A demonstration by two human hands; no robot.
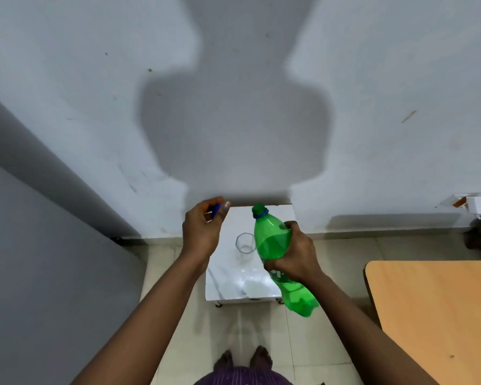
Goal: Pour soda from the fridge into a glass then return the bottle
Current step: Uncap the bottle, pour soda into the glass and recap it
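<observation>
Glass (245, 243) on table (228, 282), left of bottle (272, 245)

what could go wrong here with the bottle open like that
The green bottle is uncapped and tilted in the right hand, its mouth beyond the glass, so soda may splash onto the small white table. The left hand pinches the blue cap loosely; it might drop.
</observation>
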